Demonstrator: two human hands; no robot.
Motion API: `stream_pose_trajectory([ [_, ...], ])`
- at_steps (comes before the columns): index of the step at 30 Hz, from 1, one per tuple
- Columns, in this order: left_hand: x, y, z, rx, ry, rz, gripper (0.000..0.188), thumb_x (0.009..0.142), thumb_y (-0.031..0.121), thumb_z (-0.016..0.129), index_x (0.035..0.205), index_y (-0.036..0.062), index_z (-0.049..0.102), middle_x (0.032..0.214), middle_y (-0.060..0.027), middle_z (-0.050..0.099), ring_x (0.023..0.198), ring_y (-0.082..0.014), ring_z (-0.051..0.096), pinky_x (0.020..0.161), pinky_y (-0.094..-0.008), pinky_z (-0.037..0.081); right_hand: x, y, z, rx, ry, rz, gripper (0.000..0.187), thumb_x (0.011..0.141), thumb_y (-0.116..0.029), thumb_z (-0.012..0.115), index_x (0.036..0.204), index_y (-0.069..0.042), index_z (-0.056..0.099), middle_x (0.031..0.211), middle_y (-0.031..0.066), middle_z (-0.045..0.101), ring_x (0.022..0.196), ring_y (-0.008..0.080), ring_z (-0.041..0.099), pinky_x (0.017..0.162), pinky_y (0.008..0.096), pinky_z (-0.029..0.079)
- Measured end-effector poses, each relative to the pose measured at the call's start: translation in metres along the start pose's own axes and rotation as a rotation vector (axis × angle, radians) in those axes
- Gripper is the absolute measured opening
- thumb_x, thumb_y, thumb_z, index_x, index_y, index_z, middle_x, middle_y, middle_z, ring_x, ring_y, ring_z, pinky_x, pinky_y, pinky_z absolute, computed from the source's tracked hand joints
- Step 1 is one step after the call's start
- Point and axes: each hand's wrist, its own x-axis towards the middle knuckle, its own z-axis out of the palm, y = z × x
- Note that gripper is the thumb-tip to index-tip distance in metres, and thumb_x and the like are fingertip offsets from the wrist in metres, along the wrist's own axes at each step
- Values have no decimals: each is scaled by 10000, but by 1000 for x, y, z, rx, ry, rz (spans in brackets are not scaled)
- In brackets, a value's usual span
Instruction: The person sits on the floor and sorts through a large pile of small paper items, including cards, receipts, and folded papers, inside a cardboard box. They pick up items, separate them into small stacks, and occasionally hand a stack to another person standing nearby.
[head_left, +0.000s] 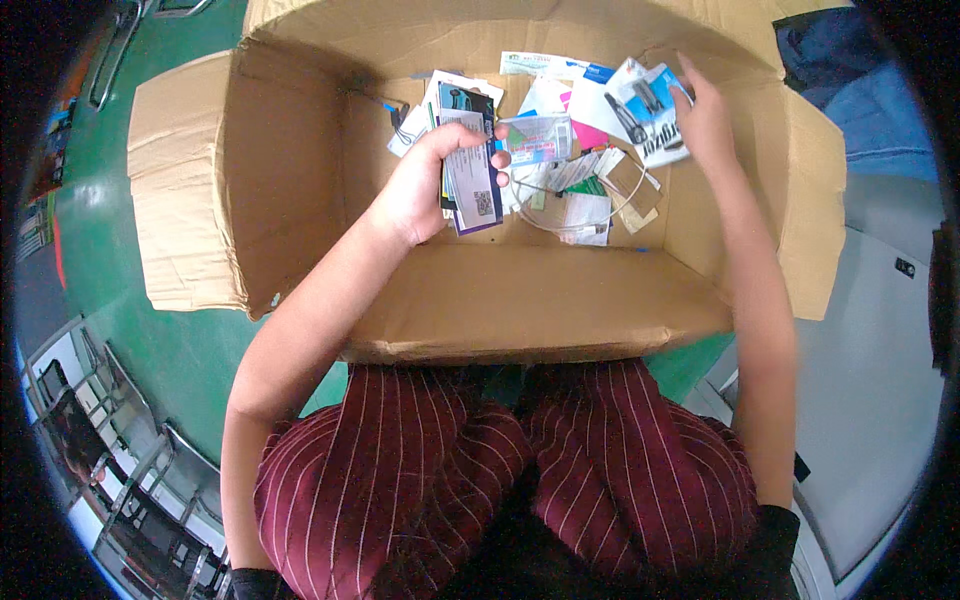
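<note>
My left hand (412, 190) is closed around a stack of printed cards and leaflets (472, 190), held over the left middle of a cardboard box (540, 300). The top one is pale with a dark picture at its upper end. At the box's right side, my right hand (708, 125) grips the edge of a blue and white printed leaflet (648, 110), its index finger pointing up. Beneath both hands, loose papers lie on the box bottom. Between them is a clear-fronted flat packet (538, 138), close to my left fingertips.
A thin white cable (556, 229) loops over the papers, and a small dark cord (400, 125) lies at the left. The box flaps (185, 185) fold outward. Metal-framed chairs (140, 480) stand at the lower left, and a grey cabinet-like surface (870, 380) is on the right.
</note>
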Motion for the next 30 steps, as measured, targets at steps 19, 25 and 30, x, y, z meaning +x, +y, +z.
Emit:
stream_pose_trajectory([
  [19,-25,104,215,503,-341,659,643,679,-16,491,1250,86,214,959,-78,499,781,-181,535,698,-323,471,-44,-168,-193,936,-179,-181,320,855,-280,430,954,10,520,798,36,571,739,72,515,659,210,413],
  [25,-35,97,269,418,-470,831,631,675,9,485,1235,110,211,907,-100,493,750,-206,536,668,-348,474,-32,-191,-218,1230,-250,-158,342,866,-302,403,976,5,507,857,20,554,771,74,502,697,218,406],
  [30,-35,93,282,475,-563,866,541,700,68,510,1179,116,263,899,-101,463,687,-208,536,602,-346,468,-27,-191,-231,1186,-127,-45,330,871,-303,389,968,-8,501,857,9,532,768,67,476,705,225,392],
])
